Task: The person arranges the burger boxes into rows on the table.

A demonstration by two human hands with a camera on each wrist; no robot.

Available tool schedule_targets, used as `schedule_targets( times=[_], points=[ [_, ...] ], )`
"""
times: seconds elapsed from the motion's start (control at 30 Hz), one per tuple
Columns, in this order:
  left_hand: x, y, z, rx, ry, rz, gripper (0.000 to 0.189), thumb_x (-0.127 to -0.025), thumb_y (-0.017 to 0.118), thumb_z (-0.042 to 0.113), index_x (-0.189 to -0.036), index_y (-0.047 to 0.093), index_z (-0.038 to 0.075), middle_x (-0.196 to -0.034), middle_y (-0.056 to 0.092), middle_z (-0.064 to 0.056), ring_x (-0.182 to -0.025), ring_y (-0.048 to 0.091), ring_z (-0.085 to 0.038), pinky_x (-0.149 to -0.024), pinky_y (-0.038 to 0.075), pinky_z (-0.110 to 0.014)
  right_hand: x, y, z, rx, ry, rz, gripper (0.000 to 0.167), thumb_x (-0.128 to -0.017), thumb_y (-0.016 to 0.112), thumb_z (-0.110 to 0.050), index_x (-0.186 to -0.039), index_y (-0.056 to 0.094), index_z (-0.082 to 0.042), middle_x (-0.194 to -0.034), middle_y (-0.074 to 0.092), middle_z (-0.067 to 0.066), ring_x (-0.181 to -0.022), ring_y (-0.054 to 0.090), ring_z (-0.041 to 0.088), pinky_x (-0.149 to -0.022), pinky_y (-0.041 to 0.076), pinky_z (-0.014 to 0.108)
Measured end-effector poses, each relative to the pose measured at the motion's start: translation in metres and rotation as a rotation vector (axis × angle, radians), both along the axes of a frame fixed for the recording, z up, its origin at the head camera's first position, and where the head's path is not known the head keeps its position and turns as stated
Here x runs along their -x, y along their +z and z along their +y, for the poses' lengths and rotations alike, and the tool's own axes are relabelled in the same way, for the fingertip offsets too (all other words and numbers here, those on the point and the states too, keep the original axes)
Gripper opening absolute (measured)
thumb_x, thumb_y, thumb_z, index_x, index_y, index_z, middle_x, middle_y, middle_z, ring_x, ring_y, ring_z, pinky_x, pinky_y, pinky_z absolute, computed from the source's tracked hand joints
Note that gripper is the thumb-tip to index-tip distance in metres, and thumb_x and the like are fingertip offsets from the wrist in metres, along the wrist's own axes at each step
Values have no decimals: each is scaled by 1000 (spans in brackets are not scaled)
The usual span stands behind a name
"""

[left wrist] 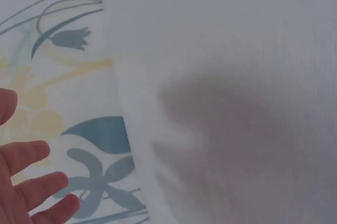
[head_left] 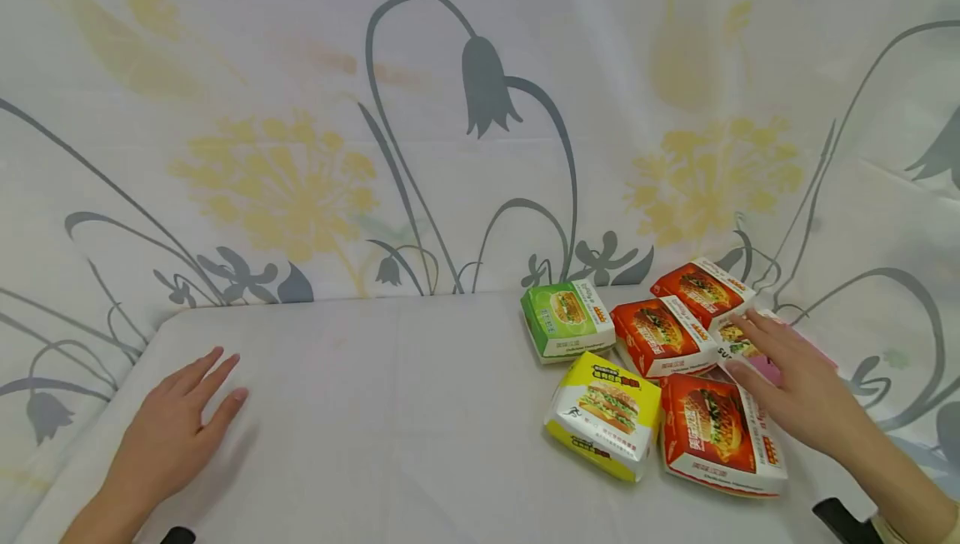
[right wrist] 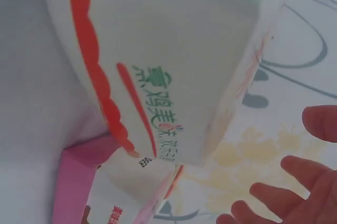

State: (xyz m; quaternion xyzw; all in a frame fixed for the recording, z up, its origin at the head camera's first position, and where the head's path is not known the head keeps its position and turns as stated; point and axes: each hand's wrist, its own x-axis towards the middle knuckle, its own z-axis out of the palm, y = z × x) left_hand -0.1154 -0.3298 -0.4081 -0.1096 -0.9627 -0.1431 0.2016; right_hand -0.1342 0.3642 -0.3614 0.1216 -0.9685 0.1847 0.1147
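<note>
Over the left side of the white table my left hand [head_left: 176, 427] is held with fingers extended and nothing in it. My right hand [head_left: 802, 386] is spread above a pink burger box [head_left: 767, 369], partly covering it. Its fingertips overlap the edge of the far red burger box [head_left: 693, 292] in the head view. Another red burger box [head_left: 652, 336] sits just left of the hand, and a third red burger box [head_left: 708, 427] lies in front of it. The right wrist view shows a carton's white side [right wrist: 168, 40] up close, with the fingers apart from it.
A green burger box [head_left: 562, 319] and a yellow burger box [head_left: 603, 417] stand at the left of the cluster. Behind the table [head_left: 360, 411] hangs a flower-patterned cloth [head_left: 450, 194]. Black straps [head_left: 843, 519] show near the wrists.
</note>
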Motion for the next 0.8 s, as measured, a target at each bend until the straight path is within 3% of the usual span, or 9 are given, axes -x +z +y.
schedule_targets(
  times=[0.17,0.37,0.47,0.63,0.8],
  points=[
    [-1,0,8,-195,-23,-166,50,-102,58,29,-141,52,-1,-144,46,-29,-128,41,-53,-97,31,-67,3,7,-9,35,17,-53,68,-97,66,-30,-153,38,-6,-153,34,28,-126,38,60,-87,32,79],
    [-2,0,18,-299,-6,-317,53,-102,57,36,-146,49,7,-144,48,-26,-131,41,-51,-96,35,-66,8,14,-23,35,25,-109,67,-98,63,-33,-155,35,-8,-149,38,30,-122,44,58,-87,37,77],
    [-4,0,24,-343,-4,-362,53,-102,58,37,-146,50,9,-140,51,-27,-131,42,-49,-95,37,-65,10,19,-30,34,35,-122,66,-98,63,-34,-155,36,-11,-146,43,30,-119,49,56,-86,40,75],
    [-1,-3,34,-394,-31,-366,48,-101,59,32,-144,53,9,-135,57,-24,-128,47,-42,-93,41,-62,15,26,-42,43,61,-133,67,-99,62,-34,-156,35,-13,-147,43,29,-118,52,55,-88,42,72],
    [4,-1,45,-469,-83,-355,42,-101,60,25,-141,56,10,-134,61,-13,-121,55,-14,-98,41,-22,22,30,-53,66,91,-149,66,-99,63,-32,-155,35,-12,-145,45,29,-118,53,53,-88,43,70]
  ],
)
